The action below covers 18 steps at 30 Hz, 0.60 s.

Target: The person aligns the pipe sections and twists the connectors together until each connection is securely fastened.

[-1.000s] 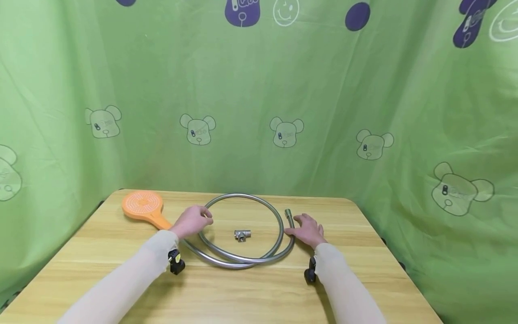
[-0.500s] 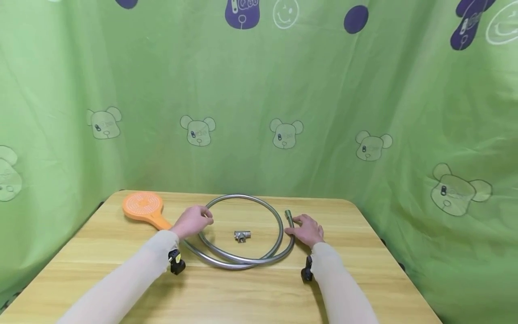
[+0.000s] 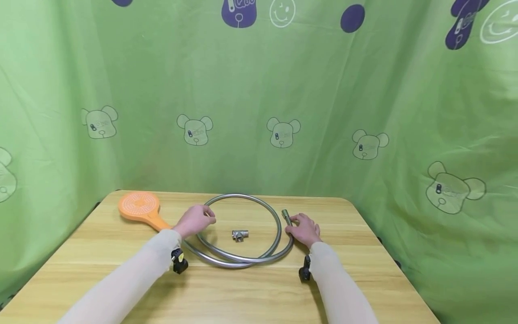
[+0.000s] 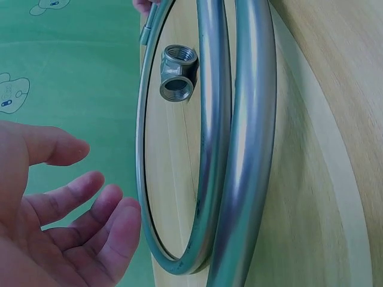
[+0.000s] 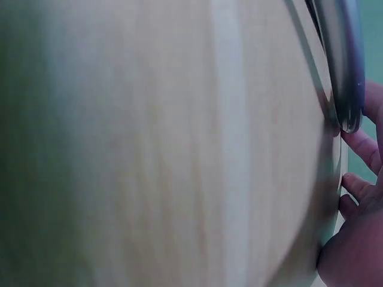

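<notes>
A silvery shower hose (image 3: 279, 225) lies coiled in a loop on the table. My right hand (image 3: 304, 231) pinches it between thumb and fingers, just below its metal end fitting (image 3: 285, 214). In the right wrist view the hose (image 5: 344, 66) meets the thumb and fingers at the right edge. My left hand (image 3: 196, 220) hovers over the loop's left side, fingers loosely bent and holding nothing; the left wrist view shows a gap between thumb and fingers (image 4: 72, 197). Inside the loop sits a small chrome tee fitting (image 3: 240, 235), its threaded openings visible in the left wrist view.
An orange shower head (image 3: 139, 206) lies face up at the far left, its handle running toward my left wrist, which hides the handle's end. The wooden table (image 3: 243, 297) ends at a green curtain (image 3: 243, 166) behind and at both sides.
My left hand has shifted slightly to the right. The right hand stays at the hose end, its wrist turned a little inward. Hose, tee fitting and shower head keep their places; the head view swung slightly.
</notes>
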Each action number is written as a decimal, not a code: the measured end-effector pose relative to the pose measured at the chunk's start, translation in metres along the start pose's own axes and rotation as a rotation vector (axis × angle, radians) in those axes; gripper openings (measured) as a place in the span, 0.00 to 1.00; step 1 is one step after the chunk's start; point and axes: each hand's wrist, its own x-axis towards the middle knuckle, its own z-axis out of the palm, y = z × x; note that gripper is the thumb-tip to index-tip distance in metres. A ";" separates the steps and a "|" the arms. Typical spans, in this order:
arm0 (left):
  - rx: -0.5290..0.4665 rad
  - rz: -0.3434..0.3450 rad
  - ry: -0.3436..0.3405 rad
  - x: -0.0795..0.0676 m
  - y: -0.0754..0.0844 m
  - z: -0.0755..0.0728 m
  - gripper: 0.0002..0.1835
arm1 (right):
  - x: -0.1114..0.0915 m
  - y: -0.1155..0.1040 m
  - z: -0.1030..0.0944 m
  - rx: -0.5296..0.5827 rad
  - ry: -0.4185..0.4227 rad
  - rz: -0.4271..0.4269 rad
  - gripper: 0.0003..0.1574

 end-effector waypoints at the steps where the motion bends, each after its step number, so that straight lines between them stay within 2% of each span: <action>1: 0.000 0.003 0.000 0.000 0.001 0.000 0.12 | 0.000 0.000 0.000 -0.001 0.001 0.000 0.33; 10: -0.003 0.002 0.011 -0.001 0.004 -0.003 0.12 | 0.004 0.002 0.002 0.014 0.000 -0.023 0.31; 18: 0.026 0.006 0.018 -0.002 -0.004 -0.006 0.11 | 0.014 0.010 0.005 0.000 0.006 -0.077 0.29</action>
